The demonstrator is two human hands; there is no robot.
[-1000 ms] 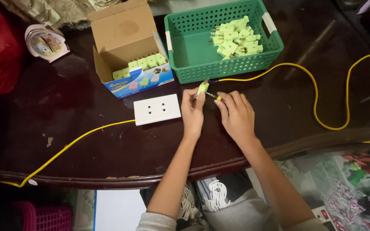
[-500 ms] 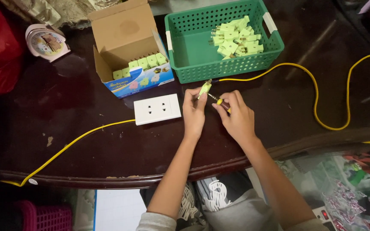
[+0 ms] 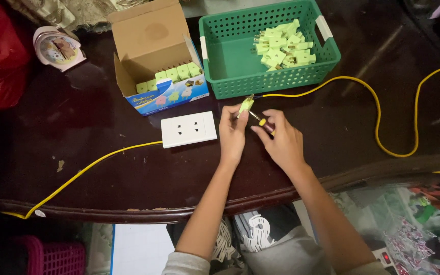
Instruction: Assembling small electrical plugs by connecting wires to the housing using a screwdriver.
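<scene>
Open brown cardboard box, blue front, beside green basket

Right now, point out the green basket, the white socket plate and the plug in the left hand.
basket (image 3: 327, 31): head view, right rim.
socket plate (image 3: 188, 129): head view, middle of its face.
plug (image 3: 245, 105): head view, green body above the left hand's fingertips.

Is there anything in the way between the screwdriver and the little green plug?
Nothing visible is. The left hand holds the green plug, and the small screwdriver in the right hand points straight at it across a bare bit of table.
</scene>
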